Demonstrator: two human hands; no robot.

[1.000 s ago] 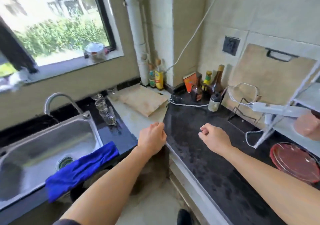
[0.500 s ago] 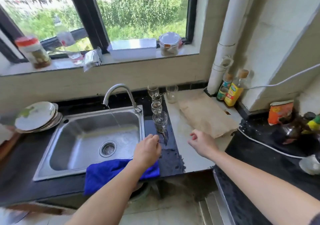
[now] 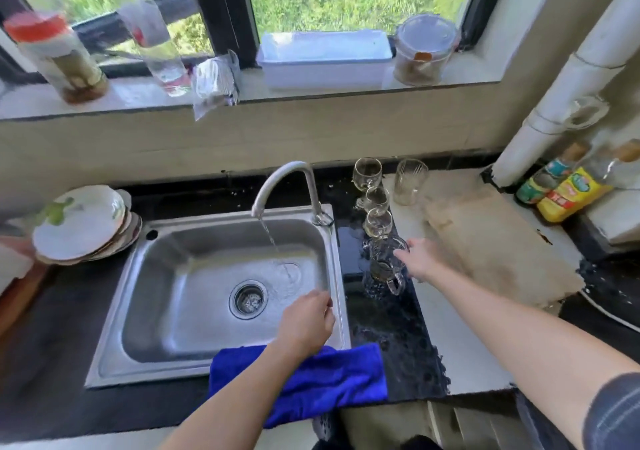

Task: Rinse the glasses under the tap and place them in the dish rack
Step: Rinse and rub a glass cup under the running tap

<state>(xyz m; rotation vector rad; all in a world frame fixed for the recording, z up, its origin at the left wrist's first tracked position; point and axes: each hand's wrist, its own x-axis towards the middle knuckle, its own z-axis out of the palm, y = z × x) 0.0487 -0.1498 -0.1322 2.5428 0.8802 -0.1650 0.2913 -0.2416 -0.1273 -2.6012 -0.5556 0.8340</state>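
Note:
Several clear glasses stand in a row on the wet black counter right of the sink [image 3: 173, 276]: a stemmed one [image 3: 367, 172] and a tumbler [image 3: 410, 179] at the back, then two small ones [image 3: 377, 200] [image 3: 378, 223]. Nearest is a handled glass [image 3: 382, 262]. My right hand [image 3: 422, 259] reaches in from the right, fingertips touching that glass's rim, fingers spread. My left hand [image 3: 306, 321] hovers over the sink's front right corner, fingers curled, holding nothing. The tap [image 3: 284, 172] runs a thin stream into the sink. No dish rack is in view.
A blue cloth [image 3: 329, 380] hangs over the sink's front edge under my left wrist. Stacked plates [image 3: 83, 224] sit left of the sink. A wooden board [image 3: 491, 242] lies right of the glasses, oil bottles [image 3: 561, 193] behind it. Jars and a box line the windowsill.
The view has swung left from the corner counter to the sink. My right hand moved forward onto the nearest glass. My left hand shifted left over the sink's edge.

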